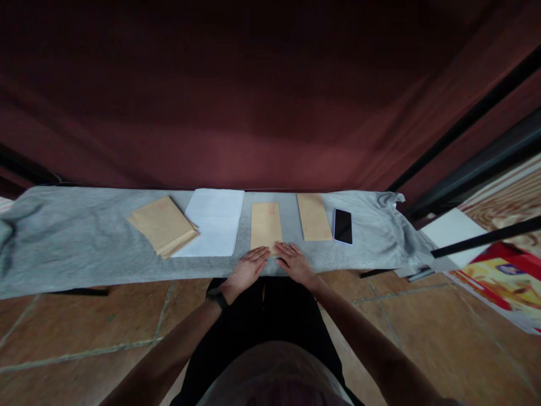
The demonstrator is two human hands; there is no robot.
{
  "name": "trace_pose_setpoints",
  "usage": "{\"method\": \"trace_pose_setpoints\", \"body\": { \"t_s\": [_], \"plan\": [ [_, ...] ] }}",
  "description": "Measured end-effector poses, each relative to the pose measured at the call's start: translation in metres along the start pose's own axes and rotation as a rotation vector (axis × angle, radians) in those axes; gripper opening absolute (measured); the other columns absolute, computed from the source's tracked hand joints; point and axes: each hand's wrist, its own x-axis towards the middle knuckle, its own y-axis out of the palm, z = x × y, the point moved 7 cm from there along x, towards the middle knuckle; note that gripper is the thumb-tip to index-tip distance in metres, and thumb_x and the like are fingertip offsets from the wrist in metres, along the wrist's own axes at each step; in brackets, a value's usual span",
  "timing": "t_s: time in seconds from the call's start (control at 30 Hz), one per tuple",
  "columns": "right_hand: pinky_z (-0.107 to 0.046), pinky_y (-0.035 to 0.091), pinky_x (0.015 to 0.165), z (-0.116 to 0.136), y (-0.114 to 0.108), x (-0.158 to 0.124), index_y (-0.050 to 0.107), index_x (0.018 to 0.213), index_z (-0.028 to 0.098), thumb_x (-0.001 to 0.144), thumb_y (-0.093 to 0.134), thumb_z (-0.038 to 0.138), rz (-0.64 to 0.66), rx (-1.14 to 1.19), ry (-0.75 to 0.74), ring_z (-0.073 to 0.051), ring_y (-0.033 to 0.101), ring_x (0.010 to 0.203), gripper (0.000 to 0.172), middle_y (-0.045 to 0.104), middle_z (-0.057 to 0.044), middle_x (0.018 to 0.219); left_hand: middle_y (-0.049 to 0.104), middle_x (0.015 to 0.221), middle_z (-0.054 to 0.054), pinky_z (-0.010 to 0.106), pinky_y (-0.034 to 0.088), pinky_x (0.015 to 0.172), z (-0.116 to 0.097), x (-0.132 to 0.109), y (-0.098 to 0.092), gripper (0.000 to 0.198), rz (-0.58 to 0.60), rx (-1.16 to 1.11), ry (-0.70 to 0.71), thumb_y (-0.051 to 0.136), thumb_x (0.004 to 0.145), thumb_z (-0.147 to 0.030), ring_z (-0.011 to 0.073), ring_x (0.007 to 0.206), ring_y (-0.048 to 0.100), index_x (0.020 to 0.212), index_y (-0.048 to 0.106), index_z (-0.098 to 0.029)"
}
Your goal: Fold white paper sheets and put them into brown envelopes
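Note:
A brown paper envelope (pixel 266 224) with small red print near its far end lies flat in front of me. My left hand (pixel 250 264) rests on its near left corner, fingers stretched out. On the near right corner lies my right hand (pixel 295 262), its fingers also extended and flat. Both hands partly cover the envelope's near edge. Left of it is a stack of white paper (pixel 217 217), overlapped by a fanned pile of brown envelopes (pixel 163 223). Another stack of brown envelopes (pixel 314 217) sits to the right.
A smartphone (pixel 342 226) with a dark screen lies right of the envelopes. Grey cloth (pixel 97 237) covers the narrow table, wrinkled at both ends. Behind it rises a dark red wall (pixel 253 152). A red and yellow box (pixel 507 282) and black bars (pixel 486 242) stand at the right.

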Motion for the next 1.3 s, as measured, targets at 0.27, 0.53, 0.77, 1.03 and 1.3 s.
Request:
{"method": "trace_pose_setpoints", "body": {
  "t_s": [0.27, 0.53, 0.77, 1.03, 1.3],
  "plan": [
    [-0.045, 0.032, 0.124, 0.005, -0.008, -0.003, 0.056, 0.143, 0.024, 0.102, 0.048, 0.025, -0.145, 0.049, 0.034, -0.018, 0.053, 0.138, 0.041, 0.055, -0.004, 0.149, 0.063, 0.139, 0.011, 0.044, 0.047, 0.113, 0.006, 0.001, -0.005, 0.036, -0.070, -0.063, -0.106, 0.042, 0.103, -0.028, 0.0218, 0.134, 0.055, 0.133, 0.061, -0.018],
    [-0.045, 0.036, 0.122, 0.008, -0.009, -0.007, 0.060, 0.138, 0.021, 0.097, 0.051, 0.020, -0.213, 0.062, 0.004, -0.020, 0.056, 0.134, 0.042, 0.060, -0.006, 0.146, 0.050, 0.154, 0.010, 0.042, 0.034, 0.122, 0.034, 0.077, -0.006, 0.045, 0.005, 0.065, -0.090, 0.036, 0.105, -0.034, 0.0218, 0.146, 0.041, 0.141, 0.055, -0.016],
    [-0.046, 0.037, 0.121, 0.007, -0.008, -0.007, 0.061, 0.136, 0.022, 0.095, 0.054, 0.020, -0.224, 0.110, -0.007, -0.020, 0.055, 0.134, 0.041, 0.062, -0.008, 0.143, 0.037, 0.163, 0.008, 0.047, 0.020, 0.126, 0.076, 0.151, 0.017, 0.058, 0.088, 0.246, -0.228, 0.032, 0.103, -0.042, 0.0267, 0.153, 0.026, 0.155, 0.039, -0.018],
    [-0.045, 0.035, 0.121, 0.006, -0.007, -0.005, 0.061, 0.136, 0.022, 0.098, 0.052, 0.023, -0.206, 0.112, 0.010, -0.020, 0.057, 0.133, 0.038, 0.063, -0.007, 0.142, 0.039, 0.161, 0.009, 0.041, 0.019, 0.127, 0.062, 0.146, 0.029, 0.057, 0.072, 0.190, -0.142, 0.030, 0.103, -0.038, 0.0207, 0.152, 0.030, 0.154, 0.039, -0.015],
    [-0.042, 0.043, 0.113, -0.003, -0.006, 0.000, 0.072, 0.120, 0.026, 0.103, 0.049, 0.027, -0.267, 0.110, 0.118, -0.019, 0.065, 0.121, 0.029, 0.071, -0.004, 0.129, 0.047, 0.157, 0.006, 0.038, 0.027, 0.124, 0.046, 0.082, 0.020, 0.050, 0.135, -0.021, -0.040, 0.032, 0.105, -0.039, 0.0155, 0.148, 0.037, 0.148, 0.049, -0.021]
  ]
}}
